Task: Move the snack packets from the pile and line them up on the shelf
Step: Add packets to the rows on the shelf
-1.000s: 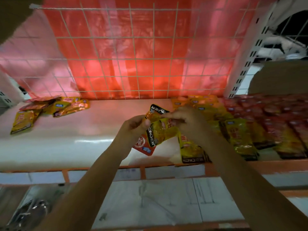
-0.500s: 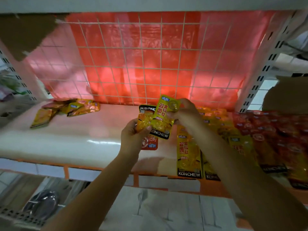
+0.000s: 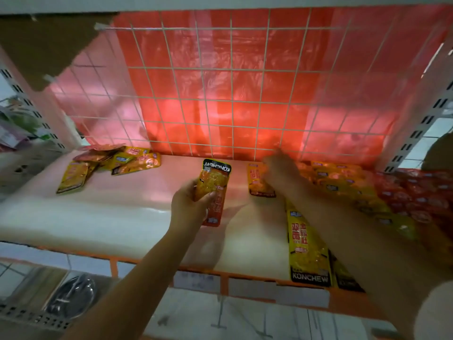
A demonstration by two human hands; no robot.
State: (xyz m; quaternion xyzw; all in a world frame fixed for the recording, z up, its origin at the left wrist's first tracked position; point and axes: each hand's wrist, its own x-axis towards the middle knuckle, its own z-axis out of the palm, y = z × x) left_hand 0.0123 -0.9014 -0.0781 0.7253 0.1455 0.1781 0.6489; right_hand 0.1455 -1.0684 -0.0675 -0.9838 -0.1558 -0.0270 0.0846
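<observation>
My left hand (image 3: 190,207) grips two snack packets (image 3: 213,190) over the middle of the white shelf (image 3: 110,217): an orange-yellow one with its black KONCHEW band pointing away, and a redder one behind it. My right hand (image 3: 278,169) is blurred at the back of the shelf, over the right edge of a yellow packet (image 3: 256,180) lying flat there. Whether its fingers still hold that packet is unclear. The loose pile of packets (image 3: 110,163) lies at the back left.
Rows of yellow packets (image 3: 307,251) and red packets (image 3: 416,195) fill the shelf's right side under my right arm. A wire grid with red plastic sheet (image 3: 232,94) closes the back. White slotted uprights (image 3: 416,133) stand at both sides. A lower shelf (image 3: 220,315) lies below.
My right hand took the yellow packet from in front of my left hand to the back of the shelf. My left hand stayed, still holding its packets. The view tilted upward.
</observation>
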